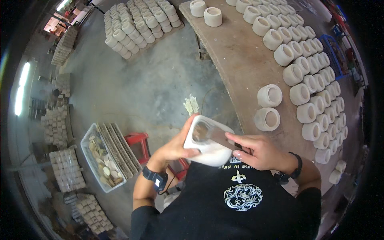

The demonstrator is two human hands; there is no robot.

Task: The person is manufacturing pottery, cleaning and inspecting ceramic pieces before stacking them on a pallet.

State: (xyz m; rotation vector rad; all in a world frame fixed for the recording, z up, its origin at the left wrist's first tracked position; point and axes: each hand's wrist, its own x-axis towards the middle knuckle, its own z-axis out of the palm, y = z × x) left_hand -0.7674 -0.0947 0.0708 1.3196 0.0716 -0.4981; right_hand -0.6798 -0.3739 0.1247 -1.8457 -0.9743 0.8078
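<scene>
The white rounded block (214, 155) was held up in front of the person's black shirt (200, 200), tilted, its round opening turned up and toward the far left. The left hand (172, 145) had closed around the block's left end: its thumb lay across the near side while the other fingers (188, 125) wrapped the far left edge, so the block sat between them. The right hand (258, 153) was curled nearly shut on a flat brown tool (221, 137), index finger stretched along it and thumb below, just beside the block's right end (whether those fingertips also touched the block, I could not tell). The tool reached leftward over the block's upper face to the opening. To the right, two round white pieces (270, 96) stood on the brown table (240, 68), well apart from both hands.
</scene>
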